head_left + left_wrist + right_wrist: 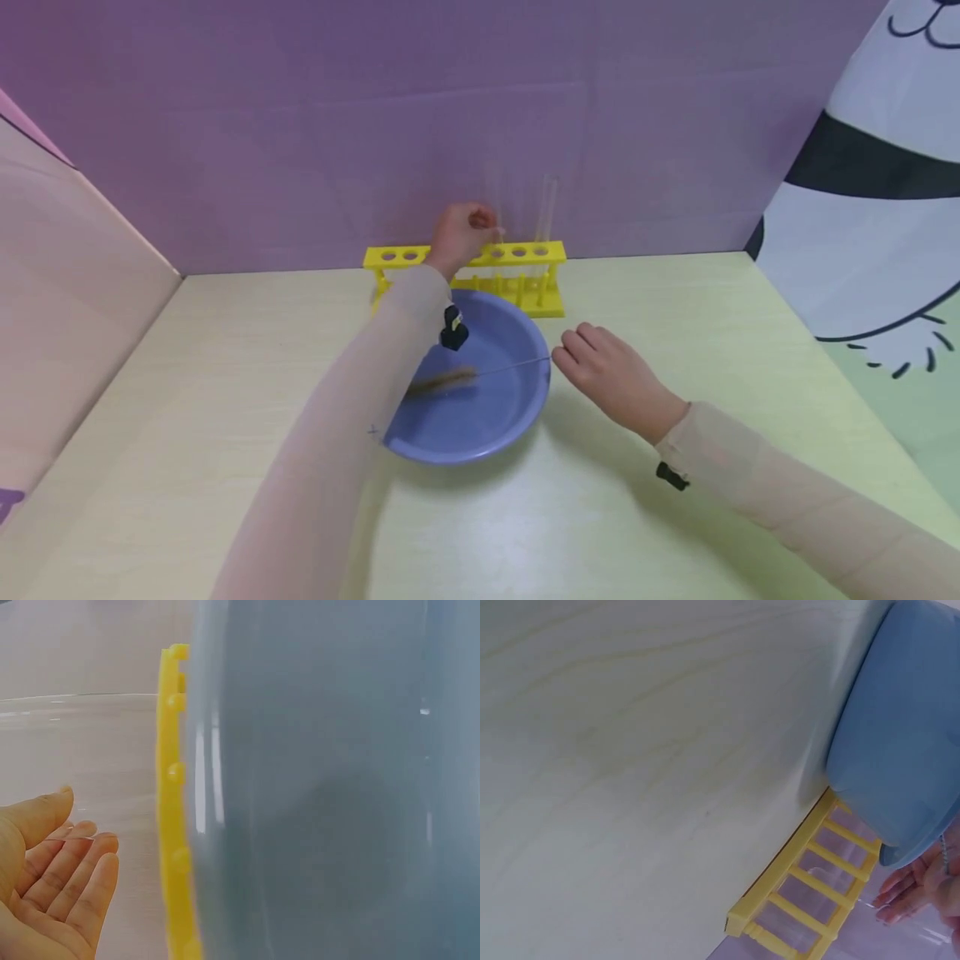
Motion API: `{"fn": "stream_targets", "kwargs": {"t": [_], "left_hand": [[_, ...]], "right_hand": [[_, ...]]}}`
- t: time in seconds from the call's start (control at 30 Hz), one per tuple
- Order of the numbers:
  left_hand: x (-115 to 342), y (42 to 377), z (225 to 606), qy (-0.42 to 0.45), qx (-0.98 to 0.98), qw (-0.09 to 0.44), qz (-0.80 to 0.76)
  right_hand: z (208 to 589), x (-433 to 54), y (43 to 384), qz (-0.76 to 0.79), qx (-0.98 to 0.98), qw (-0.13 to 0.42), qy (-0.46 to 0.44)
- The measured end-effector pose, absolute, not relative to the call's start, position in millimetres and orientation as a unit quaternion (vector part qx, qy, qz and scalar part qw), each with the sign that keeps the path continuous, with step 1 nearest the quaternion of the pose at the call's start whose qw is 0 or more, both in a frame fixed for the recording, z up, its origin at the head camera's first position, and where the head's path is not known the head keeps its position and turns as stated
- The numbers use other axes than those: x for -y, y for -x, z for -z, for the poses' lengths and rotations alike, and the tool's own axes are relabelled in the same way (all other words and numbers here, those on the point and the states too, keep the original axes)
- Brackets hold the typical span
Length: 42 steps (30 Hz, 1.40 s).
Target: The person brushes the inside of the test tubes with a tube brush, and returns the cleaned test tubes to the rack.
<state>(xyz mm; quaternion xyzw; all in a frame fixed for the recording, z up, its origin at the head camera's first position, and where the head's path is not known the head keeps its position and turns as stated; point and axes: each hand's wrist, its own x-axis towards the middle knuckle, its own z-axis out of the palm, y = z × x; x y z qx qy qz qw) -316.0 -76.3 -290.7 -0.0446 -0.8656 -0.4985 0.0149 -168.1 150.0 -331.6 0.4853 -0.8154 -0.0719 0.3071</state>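
Observation:
My left hand is over the middle of a yellow test tube rack. Its thumb and fingers stand apart in the left wrist view, beside a clear glass edge. A faint clear test tube rises from the rack by these fingertips; whether they touch it is hard to see. Another test tube leans in the right-end hole. My right hand grips the thin wire handle of a test tube brush. The brown bristles lie over the blue basin, partly hidden by my left forearm.
The basin stands on the pale wooden table in front of the rack, close to it. A purple wall covering rises right behind the rack. Printed panels flank the table on both sides.

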Motion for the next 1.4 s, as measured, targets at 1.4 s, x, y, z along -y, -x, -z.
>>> {"fn": "stream_targets", "kwargs": {"t": [1.4], "left_hand": [[105.8, 285.8, 225.1, 0.084, 0.801, 0.174, 0.567]], "right_hand": [[340.4, -147.8, 171.7, 0.022, 0.826, 0.286, -0.485]]}}
